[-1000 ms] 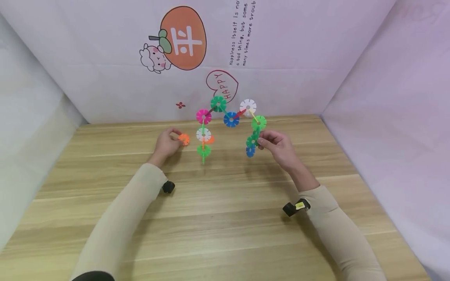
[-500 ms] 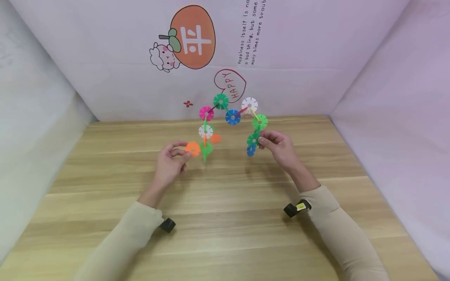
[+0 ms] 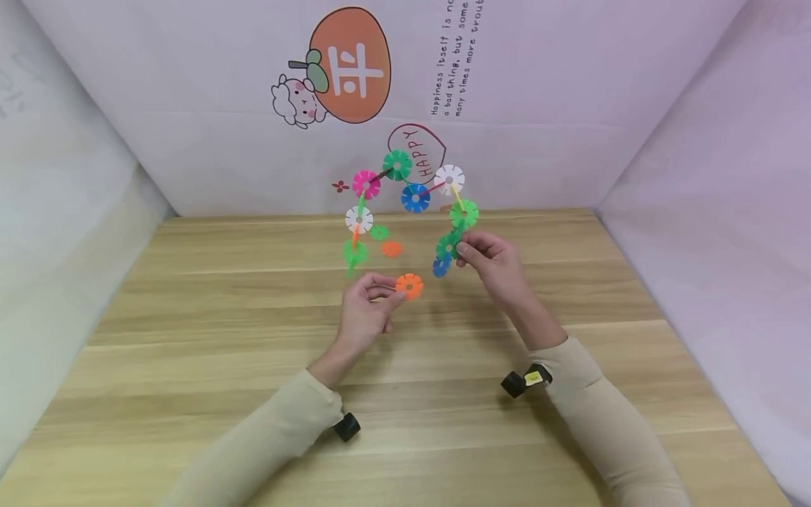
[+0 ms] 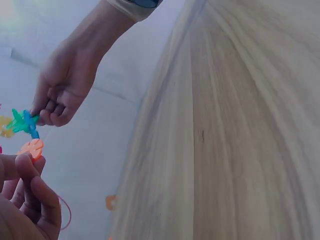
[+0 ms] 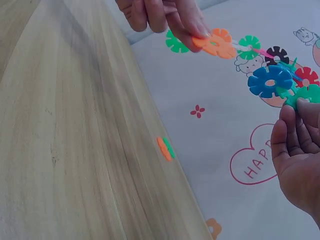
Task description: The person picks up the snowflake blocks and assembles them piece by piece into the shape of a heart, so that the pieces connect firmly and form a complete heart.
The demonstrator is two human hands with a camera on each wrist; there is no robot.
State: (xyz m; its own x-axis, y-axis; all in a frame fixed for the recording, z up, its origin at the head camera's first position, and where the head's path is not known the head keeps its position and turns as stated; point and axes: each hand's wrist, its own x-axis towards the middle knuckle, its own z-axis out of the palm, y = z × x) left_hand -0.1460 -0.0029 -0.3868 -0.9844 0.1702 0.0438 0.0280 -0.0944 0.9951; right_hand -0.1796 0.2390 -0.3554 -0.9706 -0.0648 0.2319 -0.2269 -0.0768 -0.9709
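Observation:
In the head view my left hand (image 3: 364, 313) pinches an orange notched disc (image 3: 417, 287) between thumb and fingers. My right hand (image 3: 497, 267) grips a dark green disc (image 3: 443, 246) near the right end of a chain of slotted snowflake discs. That chain arches above the table; its left end, a light green disc (image 3: 355, 255), hangs free. A blue disc (image 3: 440, 268) forms the right end, close to the held orange disc but apart from it. In the right wrist view the blue disc (image 5: 257, 82) faces the orange disc (image 5: 220, 49) across a small gap.
A loose green disc (image 3: 379, 232) and a loose orange disc (image 3: 391, 249) lie on the wooden table (image 3: 222, 310) toward the back. Behind stands a white printed backdrop (image 3: 532, 141), with pale side panels left and right.
My left hand has picked up the orange disc from the left and carried it rightward to below the chain's middle. The chain has lifted slightly and shifted left in my right hand.

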